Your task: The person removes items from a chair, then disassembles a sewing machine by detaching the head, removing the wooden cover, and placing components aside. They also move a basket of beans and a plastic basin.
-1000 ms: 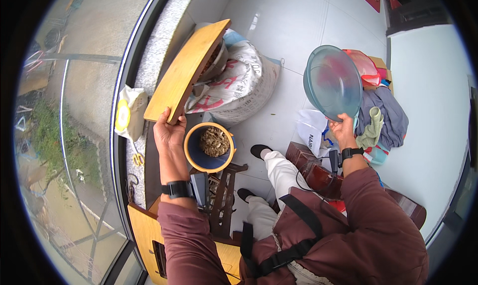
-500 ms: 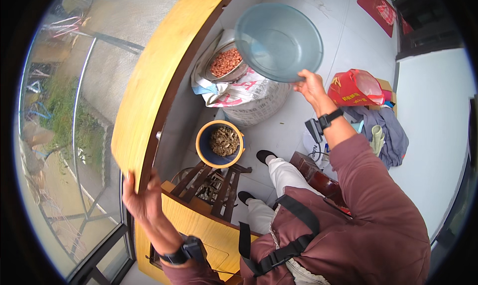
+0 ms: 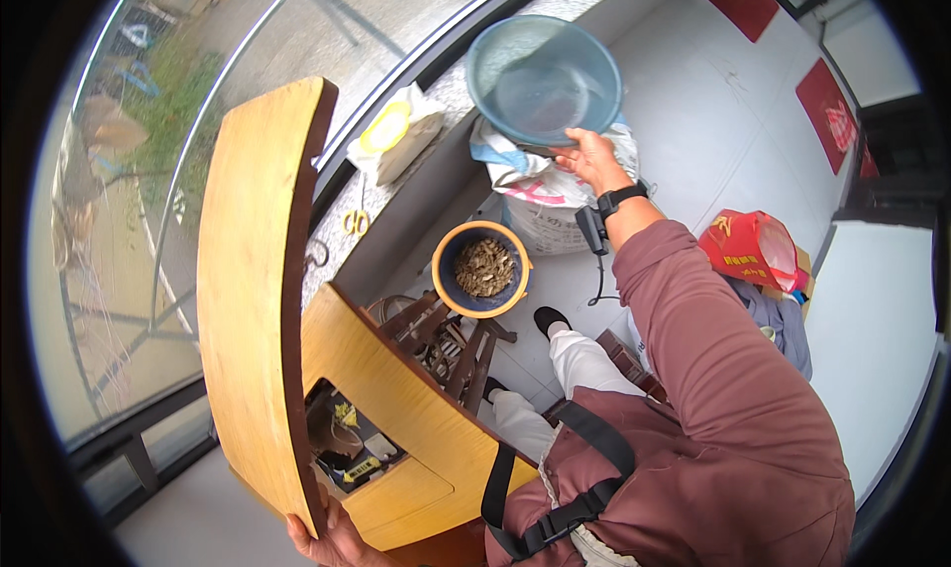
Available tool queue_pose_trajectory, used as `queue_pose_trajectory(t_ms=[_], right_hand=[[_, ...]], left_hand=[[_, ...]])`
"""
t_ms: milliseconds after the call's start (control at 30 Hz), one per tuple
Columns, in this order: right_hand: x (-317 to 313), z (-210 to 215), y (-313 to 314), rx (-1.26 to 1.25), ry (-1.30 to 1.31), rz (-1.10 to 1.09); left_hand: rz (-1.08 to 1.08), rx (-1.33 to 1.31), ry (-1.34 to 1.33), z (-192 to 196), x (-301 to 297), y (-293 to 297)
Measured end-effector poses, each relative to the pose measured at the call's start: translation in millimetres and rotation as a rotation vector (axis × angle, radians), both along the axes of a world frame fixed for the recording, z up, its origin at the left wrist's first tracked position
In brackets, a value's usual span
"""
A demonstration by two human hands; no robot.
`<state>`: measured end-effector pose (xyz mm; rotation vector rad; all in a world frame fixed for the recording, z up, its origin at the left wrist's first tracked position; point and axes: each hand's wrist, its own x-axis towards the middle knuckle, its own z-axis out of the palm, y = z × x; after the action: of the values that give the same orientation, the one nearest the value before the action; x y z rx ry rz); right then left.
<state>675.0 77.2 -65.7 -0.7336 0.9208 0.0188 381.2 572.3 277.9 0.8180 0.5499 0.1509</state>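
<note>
wooden board blocking left, sack under basin

Left hand, near bottom edge, grips lower edge of a big curved wooden board held upright at left. Right hand, far, holds rim of a blue-grey plastic basin over a white sack. Btwn them: orange-rimmed bowl w/ brownish bits on a dark wooden stool. Red bag at right; wooden cabinet near, compartment open.
</note>
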Motion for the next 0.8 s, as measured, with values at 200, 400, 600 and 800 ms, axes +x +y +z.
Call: queue_pose_trajectory(t_ms=[200, 400, 600, 800], right_hand=[[-17.7, -14.8, -12.3, 0.078, -0.030, 0.186], [-25.6, 13.5, -10.0, -0.288, 0.194, 0.384], [-38.8, 79.4, 45.5, -0.489, 0.051, 0.684], [-42.0, 172.8, 125.5, -0.394, -0.249, 0.876]], left_hand=[[0.148, -0.007, -0.069, -17.6, -51.0, 23.9], [0.240, 0.034, 0.029, -39.5, -86.8, 45.1], [0.291, 0.067, 0.042, -47.6, -93.0, 49.1], [0.152, 0.045, 0.071, -52.8, -118.7, 67.7]])
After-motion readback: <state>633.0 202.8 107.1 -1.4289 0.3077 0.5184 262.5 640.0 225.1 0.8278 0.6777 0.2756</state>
